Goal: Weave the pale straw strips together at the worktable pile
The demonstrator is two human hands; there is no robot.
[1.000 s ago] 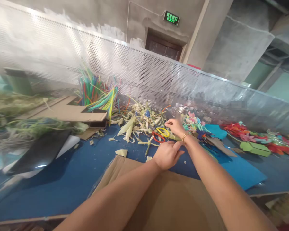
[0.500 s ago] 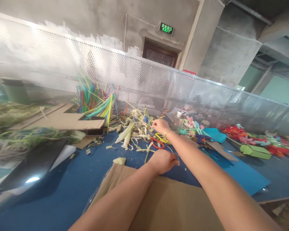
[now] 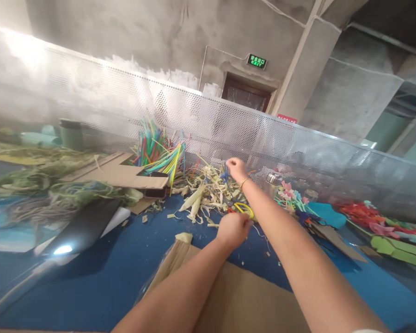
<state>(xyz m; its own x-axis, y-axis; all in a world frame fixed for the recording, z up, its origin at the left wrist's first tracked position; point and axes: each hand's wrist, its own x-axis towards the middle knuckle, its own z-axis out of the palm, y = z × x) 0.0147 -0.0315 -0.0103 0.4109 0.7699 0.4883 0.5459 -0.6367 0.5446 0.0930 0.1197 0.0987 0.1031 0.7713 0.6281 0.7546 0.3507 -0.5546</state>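
Observation:
My right hand [image 3: 236, 169], a yellow bracelet at its wrist, is raised at the far side of a heap of pale dried corn husks [image 3: 194, 201]. Its fingers are pinched together; what they hold, if anything, is too small to make out. A small blue bundle [image 3: 224, 176] shows just left of it. Nearer to me, my left hand [image 3: 232, 230] is closed, back of the hand up, its fingertips mostly hidden. Right behind it lie a yellow loop [image 3: 244, 209] and a partly covered red one. Brown cardboard [image 3: 249, 296] lies under my forearms.
Colourful pipe cleaners [image 3: 159, 148] stand behind cut cardboard [image 3: 116, 173]. A glass bottle [image 3: 272, 182], pastel flowers [image 3: 291, 192] and blue sheets [image 3: 364, 282] are right. Left are a lit lamp [image 3: 63, 250] and tangled green fibres [image 3: 86, 194]. A perforated metal screen [image 3: 194, 115] runs behind.
The view has swung left. Against the husk heap, my right hand has risen and moved left. My left hand has come closer to the loops and now covers most of the red one.

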